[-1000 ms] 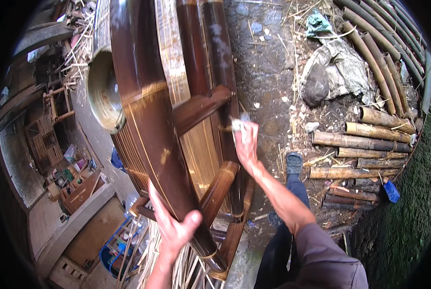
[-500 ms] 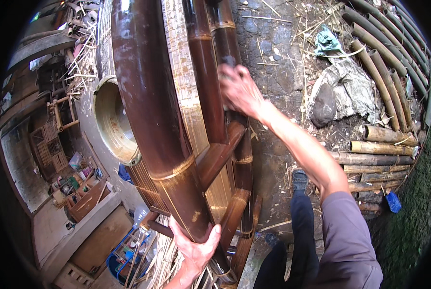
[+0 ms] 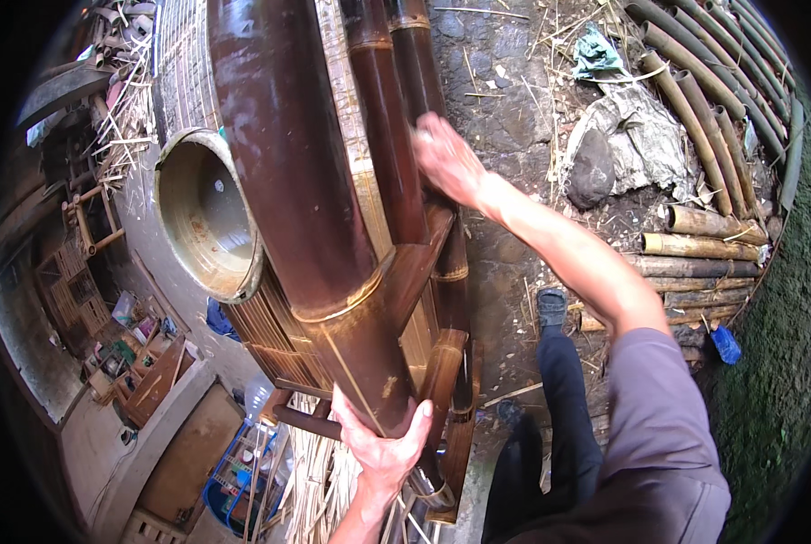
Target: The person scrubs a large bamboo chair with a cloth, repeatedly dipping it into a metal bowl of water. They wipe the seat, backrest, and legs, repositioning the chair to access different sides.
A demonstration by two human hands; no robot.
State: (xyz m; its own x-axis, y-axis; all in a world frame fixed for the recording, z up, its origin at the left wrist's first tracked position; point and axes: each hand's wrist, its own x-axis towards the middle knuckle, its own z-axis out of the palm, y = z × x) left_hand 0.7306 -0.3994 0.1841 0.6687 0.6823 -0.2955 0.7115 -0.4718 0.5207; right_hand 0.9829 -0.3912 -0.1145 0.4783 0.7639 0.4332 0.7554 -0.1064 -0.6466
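Observation:
A glossy dark brown bamboo frame, like a piece of furniture, stretches from the top of the view to near my body. My left hand (image 3: 383,446) wraps round the near end of its thickest bamboo pole (image 3: 283,154), thumb on the right side. Farther up, my right hand (image 3: 449,161) lies against the right side of a thinner bamboo pole (image 3: 421,82), its fingers curled and slightly blurred. Whatever those fingers may hold is hidden. Pale woven slats (image 3: 340,91) run between the poles, and a short crosspiece (image 3: 416,267) joins them.
A round pale basin (image 3: 208,218) stands left of the thick pole. Cut bamboo poles (image 3: 696,245) lie at the right, near a crumpled pale sack (image 3: 646,136) and a dark stone (image 3: 591,168). Split bamboo strips (image 3: 315,471) and a blue crate (image 3: 238,480) are at the lower left.
My right hand has moved slightly along the thinner pole and is less blurred. The thick pole's near end, with my left hand still round it, sits farther right; more of the basin shows.

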